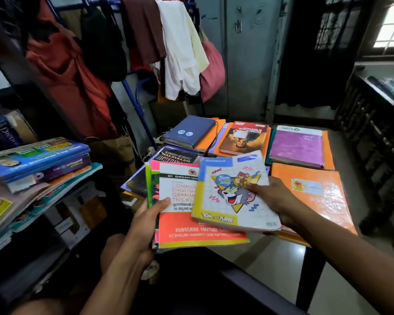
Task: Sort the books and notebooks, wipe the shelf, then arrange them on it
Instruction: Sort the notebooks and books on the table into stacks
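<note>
A white and yellow cartoon-cover notebook [234,192] is pinched at its right edge by the right hand [275,198], overlapping an orange and white grammar book [187,221] gripped by the left hand [143,226]. Beyond, orange-covered notebooks [314,189] lie on a table [280,258].

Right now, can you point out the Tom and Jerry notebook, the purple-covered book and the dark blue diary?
Tom and Jerry notebook [232,192]: head view, on the cartoon cat's face.
Purple-covered book [296,147]: head view, middle of its cover.
Dark blue diary [190,130]: head view, centre of its cover.
</note>
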Available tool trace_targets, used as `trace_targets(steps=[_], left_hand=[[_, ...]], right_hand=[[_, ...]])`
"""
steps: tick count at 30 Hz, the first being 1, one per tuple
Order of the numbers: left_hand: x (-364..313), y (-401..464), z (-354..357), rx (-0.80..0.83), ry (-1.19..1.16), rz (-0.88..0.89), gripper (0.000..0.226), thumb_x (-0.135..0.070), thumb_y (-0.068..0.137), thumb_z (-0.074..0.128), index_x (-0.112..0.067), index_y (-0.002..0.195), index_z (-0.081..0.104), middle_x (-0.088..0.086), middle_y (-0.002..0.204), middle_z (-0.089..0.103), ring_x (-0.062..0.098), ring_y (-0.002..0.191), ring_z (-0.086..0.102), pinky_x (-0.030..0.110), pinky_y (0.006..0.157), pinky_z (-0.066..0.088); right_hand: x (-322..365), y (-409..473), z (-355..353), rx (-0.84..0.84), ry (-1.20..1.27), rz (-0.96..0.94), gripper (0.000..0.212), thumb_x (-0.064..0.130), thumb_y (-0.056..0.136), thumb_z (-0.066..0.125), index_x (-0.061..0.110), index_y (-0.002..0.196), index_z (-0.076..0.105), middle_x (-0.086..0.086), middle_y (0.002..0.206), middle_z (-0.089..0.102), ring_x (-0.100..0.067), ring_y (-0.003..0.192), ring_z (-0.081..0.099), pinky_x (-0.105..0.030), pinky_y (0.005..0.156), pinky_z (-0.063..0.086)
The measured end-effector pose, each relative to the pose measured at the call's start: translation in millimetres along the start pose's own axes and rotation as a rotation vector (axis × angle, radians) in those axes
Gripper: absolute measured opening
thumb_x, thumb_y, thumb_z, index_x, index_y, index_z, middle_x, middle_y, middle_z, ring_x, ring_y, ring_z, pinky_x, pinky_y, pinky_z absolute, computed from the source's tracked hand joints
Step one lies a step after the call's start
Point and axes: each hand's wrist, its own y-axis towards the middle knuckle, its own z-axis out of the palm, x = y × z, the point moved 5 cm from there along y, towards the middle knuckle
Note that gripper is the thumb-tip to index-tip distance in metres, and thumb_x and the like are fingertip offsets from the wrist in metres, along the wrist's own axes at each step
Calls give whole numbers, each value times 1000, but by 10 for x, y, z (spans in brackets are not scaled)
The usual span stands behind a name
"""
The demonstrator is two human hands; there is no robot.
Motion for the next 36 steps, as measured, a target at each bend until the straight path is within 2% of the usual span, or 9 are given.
trace_targets(steps=[5, 8, 20, 25, 27, 30, 32, 34, 36], left_hand=[[-220, -13, -190, -14, 13, 77, 31, -18, 97, 63, -20, 128, 63, 14, 111, 76, 36, 92, 75, 46, 77, 60], [-304, -48, -223, -3, -14, 104, 29, -19, 96, 63, -22, 125, 63, 14, 108, 77, 34, 87, 76, 43, 68, 62], [-315, 63, -4, 32, -106, 107, 35, -16, 98, 59, -16, 133, 59, 17, 115, 74, 36, 92, 75, 45, 67, 64], [-321, 127, 22, 21, -106, 103, 35, -19, 94, 61, -17, 129, 61, 18, 113, 75, 36, 87, 75, 44, 62, 63], [-332, 182, 32, 9, -109, 99, 38, -22, 92, 62, -18, 130, 61, 18, 114, 74, 37, 89, 75, 44, 63, 63], [-349, 238, 179, 27, -144, 105, 37, -22, 94, 59, -17, 131, 61, 17, 117, 74, 36, 92, 75, 44, 66, 64], [-354, 269, 340, 52, -154, 113, 38, -25, 95, 58, -18, 133, 60, 17, 121, 72, 37, 99, 74, 47, 73, 64], [-342, 297, 498, 77, -149, 110, 41, -31, 97, 55, -18, 135, 59, 17, 123, 71, 40, 105, 71, 51, 79, 63], [-319, 312, 617, 89, -148, 93, 43, -35, 99, 53, -18, 137, 57, 18, 123, 71, 42, 107, 70, 56, 84, 60]], right_hand=[[-54, 105, -286, -105, 134, 59, 15, 4, 97, 63, 1, 112, 64, -11, 72, 76, -27, 55, 72, -35, 42, 56], [-36, 150, -334, -138, 180, 45, 15, 4, 98, 62, 2, 113, 64, -15, 80, 75, -26, 55, 72, -34, 42, 56], [919, 1307, -456, -284, 148, -141, 14, 5, 91, 72, 0, 103, 65, -16, 86, 74, -15, 50, 68, -34, 43, 56], [743, 1829, -567, -325, -8, -105, 22, 15, 86, 79, 10, 90, 58, -20, 108, 72, -34, 86, 73, -55, 79, 60], [740, 1910, -593, -355, -151, -149, 45, 26, 81, 81, 10, 116, 58, -22, 128, 64, -35, 107, 68, -55, 92, 57], [902, 1620, -538, -459, -534, -277, 83, 37, 89, 74, 12, 154, 29, -17, 159, 32, -32, 143, 38, -41, 114, 38], [917, 1263, -284, -239, -418, -314, 72, 41, 92, 71, 17, 150, 37, -6, 136, 54, -24, 116, 57, -32, 89, 53], [801, 911, 70, 79, -392, -233, 57, 49, 87, 75, 28, 130, 46, 0, 106, 65, -18, 87, 65, -29, 61, 53], [607, 739, 283, 255, -372, -176, 42, 41, 85, 79, 26, 116, 56, 3, 99, 73, -17, 86, 71, -21, 53, 50]])
